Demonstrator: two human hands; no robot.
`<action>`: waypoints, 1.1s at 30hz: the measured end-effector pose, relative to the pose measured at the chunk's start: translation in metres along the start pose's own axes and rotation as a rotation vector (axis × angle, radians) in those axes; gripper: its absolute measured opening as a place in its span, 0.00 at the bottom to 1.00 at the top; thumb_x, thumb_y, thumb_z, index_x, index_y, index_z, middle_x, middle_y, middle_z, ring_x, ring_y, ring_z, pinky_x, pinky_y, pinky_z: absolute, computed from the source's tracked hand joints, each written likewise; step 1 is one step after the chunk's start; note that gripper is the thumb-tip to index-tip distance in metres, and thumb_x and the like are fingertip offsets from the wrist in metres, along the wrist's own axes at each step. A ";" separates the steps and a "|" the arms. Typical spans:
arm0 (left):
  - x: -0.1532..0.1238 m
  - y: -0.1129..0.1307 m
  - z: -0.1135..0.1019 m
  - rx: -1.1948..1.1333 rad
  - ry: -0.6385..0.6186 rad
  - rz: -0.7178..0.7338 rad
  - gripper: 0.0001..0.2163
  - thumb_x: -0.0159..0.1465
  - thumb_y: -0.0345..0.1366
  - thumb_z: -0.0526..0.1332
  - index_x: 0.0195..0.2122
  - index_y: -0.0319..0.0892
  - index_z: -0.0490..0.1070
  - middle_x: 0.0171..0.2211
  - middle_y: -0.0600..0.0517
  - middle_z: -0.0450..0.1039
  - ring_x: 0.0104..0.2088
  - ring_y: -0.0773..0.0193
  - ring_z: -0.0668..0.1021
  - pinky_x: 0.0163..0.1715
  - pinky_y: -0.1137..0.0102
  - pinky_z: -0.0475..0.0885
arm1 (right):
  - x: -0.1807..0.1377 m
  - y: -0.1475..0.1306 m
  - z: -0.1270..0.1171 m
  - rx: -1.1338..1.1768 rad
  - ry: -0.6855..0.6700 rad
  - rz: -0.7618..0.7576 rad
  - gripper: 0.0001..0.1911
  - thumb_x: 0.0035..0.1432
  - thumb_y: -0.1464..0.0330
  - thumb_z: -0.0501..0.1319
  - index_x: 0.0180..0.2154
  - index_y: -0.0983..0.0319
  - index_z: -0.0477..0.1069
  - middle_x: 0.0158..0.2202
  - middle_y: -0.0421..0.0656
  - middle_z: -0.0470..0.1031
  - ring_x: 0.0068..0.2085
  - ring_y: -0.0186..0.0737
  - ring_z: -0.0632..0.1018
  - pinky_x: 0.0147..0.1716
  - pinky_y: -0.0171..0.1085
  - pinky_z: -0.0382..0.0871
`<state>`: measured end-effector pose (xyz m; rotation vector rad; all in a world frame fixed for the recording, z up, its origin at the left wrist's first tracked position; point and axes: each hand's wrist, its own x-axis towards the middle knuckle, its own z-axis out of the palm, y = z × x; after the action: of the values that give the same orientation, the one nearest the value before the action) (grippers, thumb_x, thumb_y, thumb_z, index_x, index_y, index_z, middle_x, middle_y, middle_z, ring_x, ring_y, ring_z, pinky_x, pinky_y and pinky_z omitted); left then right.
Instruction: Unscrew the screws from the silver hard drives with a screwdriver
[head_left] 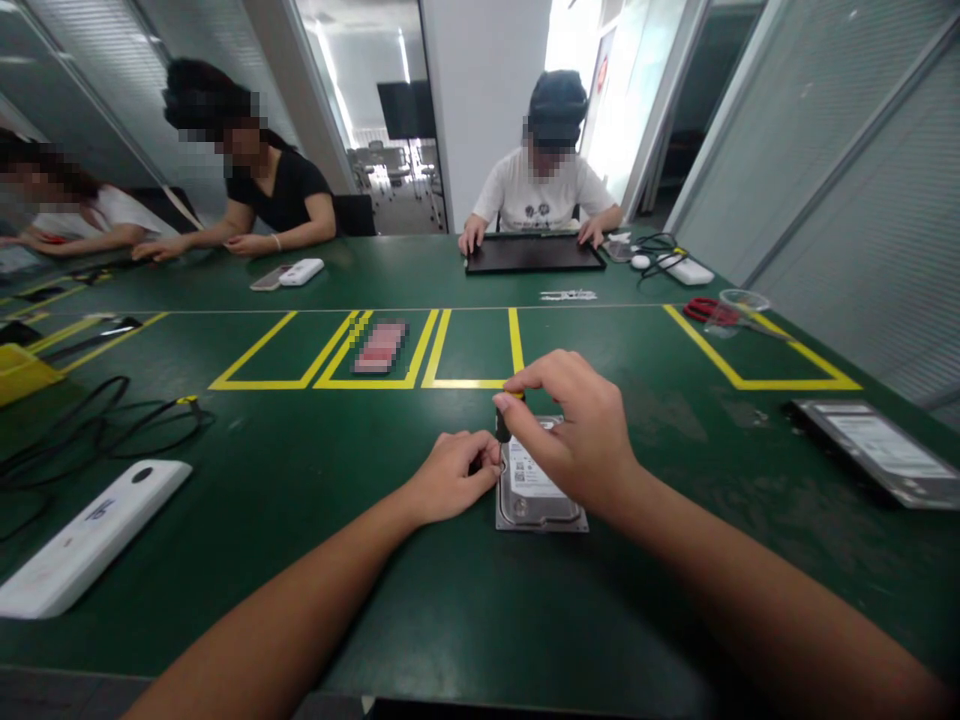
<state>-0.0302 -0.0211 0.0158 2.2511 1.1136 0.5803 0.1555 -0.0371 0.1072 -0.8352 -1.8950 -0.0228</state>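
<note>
A silver hard drive (541,512) with a white label lies flat on the green table in front of me. My right hand (581,425) pinches the top of a short screwdriver (502,424) with a black and yellow handle. The screwdriver stands upright over the drive's left side; its tip is hidden. At the drive's left edge, my left hand (459,475) has its fingers curled in, holding the drive beside the screwdriver's lower end. My right hand covers the upper right part of the drive.
Another hard drive (877,450) lies at the right. A white power bank (94,540) and black cables (112,430) are at the left. Red-handled scissors (709,310) rest by a clear plastic cup (744,300). Across the table, a person (541,185) holds a black panel (534,254).
</note>
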 end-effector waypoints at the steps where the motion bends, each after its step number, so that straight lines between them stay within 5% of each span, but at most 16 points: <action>1: 0.000 0.000 0.000 -0.002 0.000 -0.002 0.06 0.64 0.38 0.58 0.34 0.42 0.69 0.28 0.56 0.70 0.32 0.62 0.72 0.35 0.69 0.61 | 0.000 0.000 0.000 0.006 -0.007 0.001 0.02 0.60 0.71 0.62 0.33 0.62 0.71 0.32 0.41 0.74 0.36 0.38 0.72 0.38 0.39 0.65; 8: 0.002 0.000 0.001 -0.038 -0.001 -0.043 0.05 0.62 0.36 0.58 0.31 0.42 0.67 0.28 0.56 0.70 0.31 0.62 0.72 0.32 0.70 0.62 | -0.003 0.000 0.002 0.053 -0.059 0.041 0.09 0.59 0.62 0.66 0.34 0.62 0.72 0.34 0.42 0.73 0.38 0.39 0.72 0.40 0.40 0.66; 33: 0.012 0.016 -0.006 -0.042 -0.131 -0.211 0.05 0.59 0.32 0.59 0.36 0.40 0.70 0.33 0.52 0.74 0.33 0.60 0.74 0.31 0.69 0.64 | -0.001 -0.002 -0.002 -0.019 -0.079 0.028 0.05 0.62 0.68 0.60 0.34 0.62 0.73 0.34 0.43 0.75 0.39 0.40 0.73 0.41 0.40 0.65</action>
<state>-0.0182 -0.0177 0.0320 2.0709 1.2400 0.3618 0.1559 -0.0401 0.1078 -0.8868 -1.9589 0.0099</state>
